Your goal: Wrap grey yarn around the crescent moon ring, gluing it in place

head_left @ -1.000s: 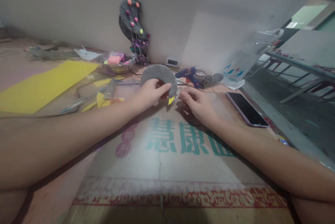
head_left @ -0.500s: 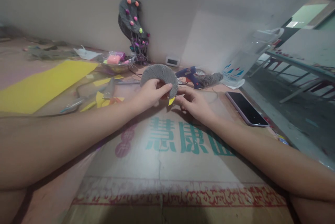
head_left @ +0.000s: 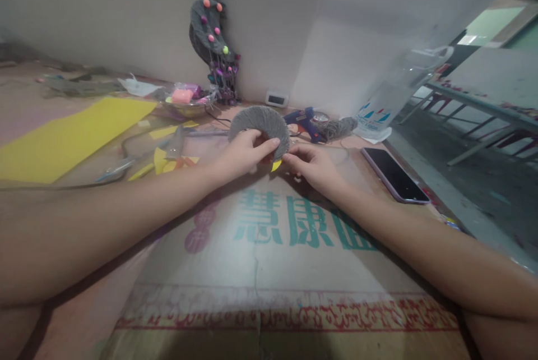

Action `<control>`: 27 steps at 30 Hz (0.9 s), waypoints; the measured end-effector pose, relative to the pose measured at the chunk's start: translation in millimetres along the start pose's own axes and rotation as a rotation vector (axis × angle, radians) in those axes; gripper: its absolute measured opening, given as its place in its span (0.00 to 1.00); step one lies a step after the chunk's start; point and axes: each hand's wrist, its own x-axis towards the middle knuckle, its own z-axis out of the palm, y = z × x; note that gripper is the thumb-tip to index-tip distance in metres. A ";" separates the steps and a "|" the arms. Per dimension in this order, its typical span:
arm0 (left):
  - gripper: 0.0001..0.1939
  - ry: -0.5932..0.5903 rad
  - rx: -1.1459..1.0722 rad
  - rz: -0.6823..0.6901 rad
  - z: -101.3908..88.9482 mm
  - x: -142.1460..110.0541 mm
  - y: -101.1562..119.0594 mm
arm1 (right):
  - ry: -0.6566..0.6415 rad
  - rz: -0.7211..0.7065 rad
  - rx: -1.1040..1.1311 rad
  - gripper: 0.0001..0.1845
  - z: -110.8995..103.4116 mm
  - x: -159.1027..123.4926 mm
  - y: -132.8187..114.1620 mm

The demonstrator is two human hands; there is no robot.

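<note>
A crescent (head_left: pixel 260 119) wrapped in grey yarn is held above the cardboard, its bare yellow tip (head_left: pixel 276 165) pointing down toward me. My left hand (head_left: pixel 247 152) grips it from the inner curve, thumb laid along the front. At the tip's right side, the thumb and forefinger of my right hand (head_left: pixel 309 165) are pinched together on the grey yarn, close against the crescent; the strand between them is too thin to see well. Behind my right hand lies a bundle of grey yarn (head_left: pixel 339 128), from which a faint strand curves toward that hand.
Cardboard (head_left: pixel 269 270) with printed characters lies under my arms. A phone (head_left: pixel 395 175) and a plastic bottle (head_left: pixel 378 102) stand to the right. Behind are a blue glue gun (head_left: pixel 309 124) and a decorated grey moon (head_left: pixel 205 29). Yellow sheet (head_left: pixel 75 135) and scissors (head_left: pixel 115 169) lie left.
The crescent and my left hand have shifted slightly right and down. My right fingers have closed into a pinch beside the crescent's tip, and less of the yellow tip shows.
</note>
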 end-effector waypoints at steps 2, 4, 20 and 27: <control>0.19 -0.008 0.045 0.002 0.5 -0.2 -0.4 | 0.007 -0.002 0.014 0.13 -0.1 -0.3 -1.6; 0.20 -0.028 0.071 0.017 0.6 0.0 -0.5 | 0.001 -0.012 0.017 0.14 -0.1 -0.3 -2.7; 0.22 0.040 0.074 -0.002 -1.6 1.1 -0.9 | 0.171 -0.051 0.153 0.21 0.8 2.7 5.5; 0.23 0.065 0.087 -0.005 -4.1 4.2 -3.4 | 0.281 -0.122 0.057 0.08 -2.1 2.2 3.9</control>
